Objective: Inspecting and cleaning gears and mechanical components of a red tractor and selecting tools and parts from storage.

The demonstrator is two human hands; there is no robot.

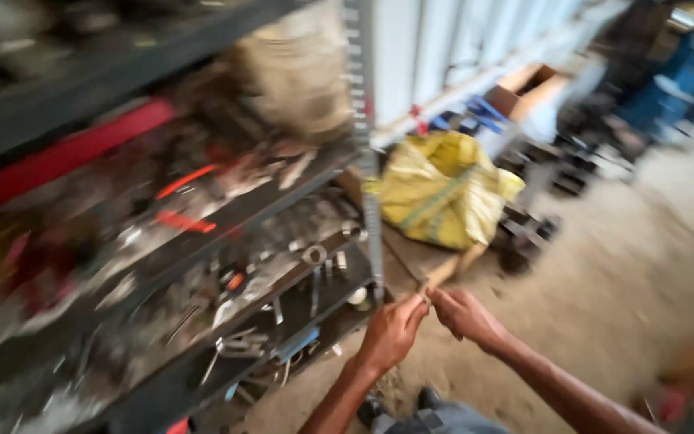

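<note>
My left hand [391, 331] and my right hand [466, 315] are held close together in front of me, fingertips nearly meeting. Both pinch a thin, small object [426, 294] between them; blur hides what it is. The hands hover just right of a metal shelf rack [365, 161] whose lower shelves carry several wrenches [315, 265] and other hand tools.
A yellow sack [439, 189] lies on the dirt floor beyond the hands, with dark metal parts [528, 229] beside it. An open cardboard box [528, 88] stands against the white corrugated wall. Blue containers [684, 80] are at far right. My shoes [399, 402] show below.
</note>
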